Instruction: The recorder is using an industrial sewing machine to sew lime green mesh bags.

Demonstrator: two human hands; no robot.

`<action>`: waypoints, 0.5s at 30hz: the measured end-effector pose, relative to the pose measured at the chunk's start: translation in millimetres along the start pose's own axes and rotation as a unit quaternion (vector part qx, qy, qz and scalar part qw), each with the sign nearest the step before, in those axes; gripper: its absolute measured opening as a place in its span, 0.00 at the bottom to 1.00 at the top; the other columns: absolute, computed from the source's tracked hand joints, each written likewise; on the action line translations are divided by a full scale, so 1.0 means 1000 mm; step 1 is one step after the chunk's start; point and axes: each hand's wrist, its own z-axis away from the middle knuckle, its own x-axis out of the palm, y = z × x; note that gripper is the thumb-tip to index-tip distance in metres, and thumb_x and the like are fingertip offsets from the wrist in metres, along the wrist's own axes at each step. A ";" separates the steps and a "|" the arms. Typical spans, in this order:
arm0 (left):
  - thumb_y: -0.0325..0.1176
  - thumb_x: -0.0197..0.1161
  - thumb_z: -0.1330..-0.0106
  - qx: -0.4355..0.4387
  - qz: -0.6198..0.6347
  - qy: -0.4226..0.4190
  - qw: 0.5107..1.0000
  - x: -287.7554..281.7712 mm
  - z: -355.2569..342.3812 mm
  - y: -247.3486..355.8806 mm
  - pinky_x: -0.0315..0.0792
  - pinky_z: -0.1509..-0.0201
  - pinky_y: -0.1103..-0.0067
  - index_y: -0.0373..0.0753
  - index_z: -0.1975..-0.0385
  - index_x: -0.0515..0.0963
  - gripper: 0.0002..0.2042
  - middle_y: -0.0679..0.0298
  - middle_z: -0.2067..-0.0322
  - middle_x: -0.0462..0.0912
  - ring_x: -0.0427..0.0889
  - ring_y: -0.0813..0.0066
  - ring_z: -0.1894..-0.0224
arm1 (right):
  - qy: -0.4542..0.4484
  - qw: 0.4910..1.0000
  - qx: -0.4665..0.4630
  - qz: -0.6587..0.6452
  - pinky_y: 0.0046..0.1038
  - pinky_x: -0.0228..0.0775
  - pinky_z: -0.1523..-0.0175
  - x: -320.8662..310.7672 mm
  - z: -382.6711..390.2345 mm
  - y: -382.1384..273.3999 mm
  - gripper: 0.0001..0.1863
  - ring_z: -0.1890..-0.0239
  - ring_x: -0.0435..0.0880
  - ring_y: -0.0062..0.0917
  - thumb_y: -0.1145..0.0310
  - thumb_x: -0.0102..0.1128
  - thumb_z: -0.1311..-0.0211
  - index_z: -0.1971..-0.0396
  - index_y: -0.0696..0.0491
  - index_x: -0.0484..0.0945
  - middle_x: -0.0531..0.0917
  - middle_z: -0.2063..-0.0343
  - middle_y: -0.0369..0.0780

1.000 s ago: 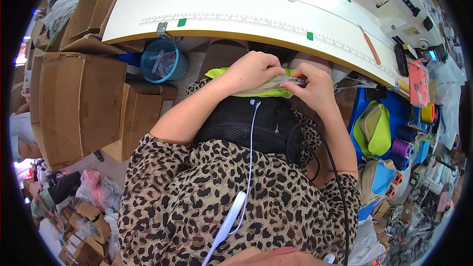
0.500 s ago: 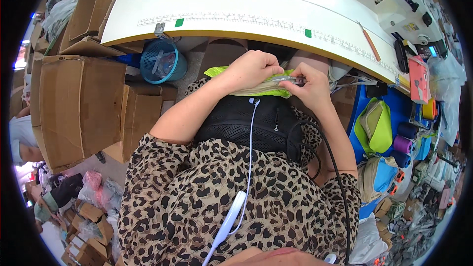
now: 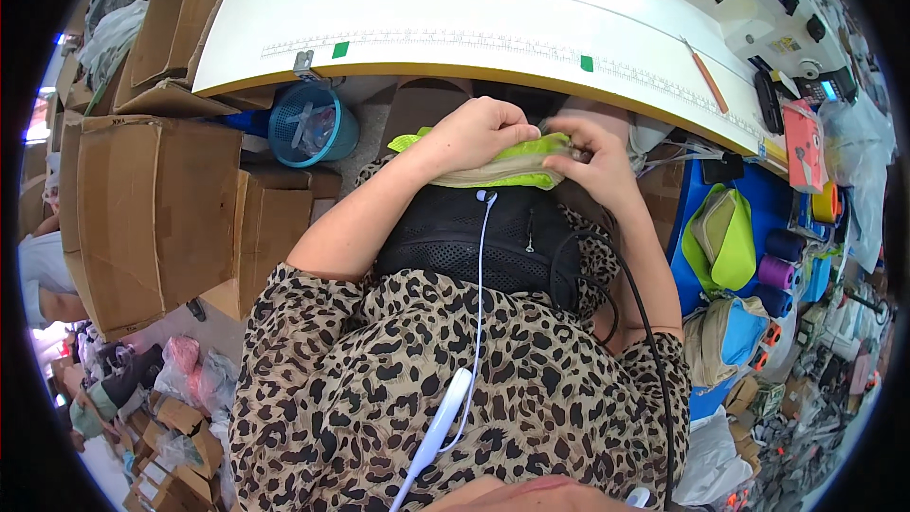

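Note:
A neon-green pouch (image 3: pixel 408 140) with a beige zipper strip (image 3: pixel 504 167) rests over the black mesh bag (image 3: pixel 445 232) at my waist, just below the table edge. My left hand (image 3: pixel 479 133) lies curled on the pouch, gripping its upper side. My right hand (image 3: pixel 592 156) pinches the pouch's right end at the zipper, where a small metal part shows, blurred.
White worktable (image 3: pixel 379 0) with sewing machine (image 3: pixel 777 14) and orange-handled tool (image 3: pixel 709 81). Cardboard boxes (image 3: pixel 152 218), blue basket (image 3: pixel 313 128) on the left. Blue tray (image 3: pixel 692 185) at right holds another green pouch (image 3: pixel 720 237) and spools. A person's arm shows at the far left.
My right fingers have shifted at the zipper end and blurred, and more green fabric shows between my hands. My left hand stays in nearly the same place.

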 end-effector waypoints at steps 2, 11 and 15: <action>0.35 0.62 0.34 0.003 0.032 -0.020 0.999 0.000 0.002 0.001 0.70 0.64 0.80 0.32 0.66 0.80 0.11 0.64 0.77 0.79 0.73 0.81 0.73 | -0.029 0.999 0.019 0.003 0.18 0.64 0.68 0.002 -0.001 0.013 0.11 0.74 0.72 0.11 0.68 0.71 0.46 0.66 0.57 0.82 0.79 0.77 0.30; 0.23 0.70 0.47 -0.015 0.085 -0.096 0.992 -0.017 0.006 -0.007 0.71 0.54 0.81 0.32 0.58 0.78 0.16 0.66 0.68 0.82 0.77 0.80 0.64 | 0.155 0.957 -0.192 0.154 0.18 0.60 0.75 0.004 0.002 -0.012 0.17 0.80 0.70 0.12 0.74 0.72 0.50 0.58 0.53 0.82 0.77 0.79 0.31; 0.26 0.72 0.48 0.021 0.128 -0.094 0.987 -0.018 0.003 0.001 0.71 0.56 0.81 0.32 0.58 0.79 0.17 0.66 0.69 0.83 0.78 0.80 0.65 | 0.123 0.891 -0.354 0.256 0.23 0.60 0.78 0.001 -0.009 -0.030 0.19 0.84 0.69 0.24 0.79 0.71 0.57 0.61 0.53 0.83 0.68 0.84 0.37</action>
